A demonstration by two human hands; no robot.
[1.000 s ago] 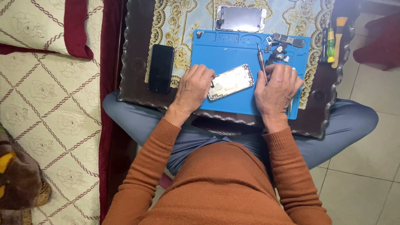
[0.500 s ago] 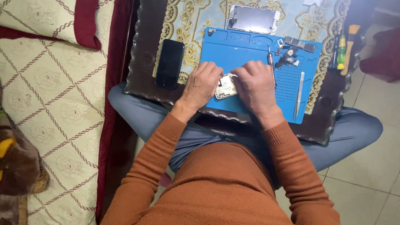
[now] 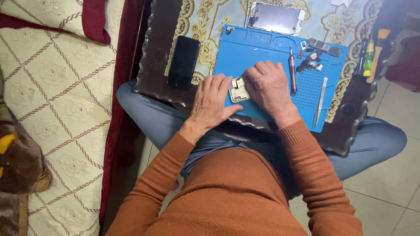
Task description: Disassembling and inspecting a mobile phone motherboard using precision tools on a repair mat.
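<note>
An opened phone body (image 3: 238, 89) lies on a blue repair mat (image 3: 267, 48), and only a small part of it shows between my hands. My left hand (image 3: 212, 102) rests on its left side, fingers curled over the edge. My right hand (image 3: 267, 87) covers its right side. A slim screwdriver (image 3: 292, 74) lies on the mat just right of my right hand. Small phone parts (image 3: 313, 63) sit near the mat's far right corner.
A black phone (image 3: 183, 61) lies left of the mat on the dark tray table (image 3: 153, 61). A detached screen (image 3: 275, 17) rests beyond the mat. A metal pry tool (image 3: 320, 101) lies on the mat's right side. Screwdrivers (image 3: 369, 61) lie at the far right. Patterned cushion (image 3: 57, 87) on the left.
My right hand moved left from the mat's right side onto the phone body, which it now mostly hides. The screwdriver and pry tool lie uncovered. The view shifted.
</note>
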